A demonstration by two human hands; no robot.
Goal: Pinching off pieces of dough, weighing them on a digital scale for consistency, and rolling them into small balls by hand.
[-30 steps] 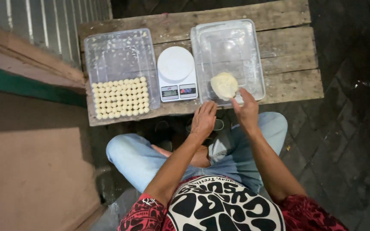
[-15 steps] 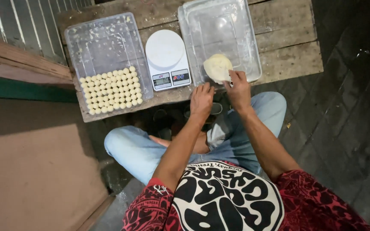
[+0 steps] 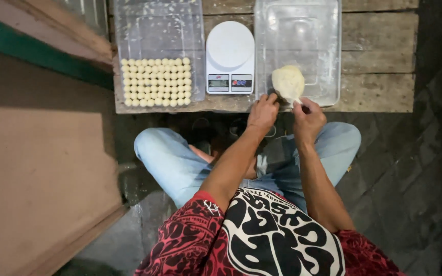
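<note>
A pale lump of dough point(image 3: 287, 82) lies in the near part of a clear plastic tray point(image 3: 328, 56) on the right of a low wooden table point(image 3: 379, 66). My left hand point(image 3: 263, 113) rests at the tray's near edge, fingers touching the dough's lower left side. My right hand point(image 3: 308, 116) pinches a small bit of dough at the lump's near right edge. A white round kitchen scale point(image 3: 229, 48) stands between the two trays. The left clear tray point(image 3: 159, 30) holds several rows of small dough balls point(image 3: 155, 82).
I sit cross-legged in light jeans on a dark stone floor point(image 3: 410, 168), close to the table's front edge. A wooden board with a green strip point(image 3: 31, 48) runs along the left. A reddish-brown panel point(image 3: 31, 189) fills the lower left.
The view has shifted so the table sits higher in frame. Both hands have moved up to the dough lump, with the left hand now touching it.
</note>
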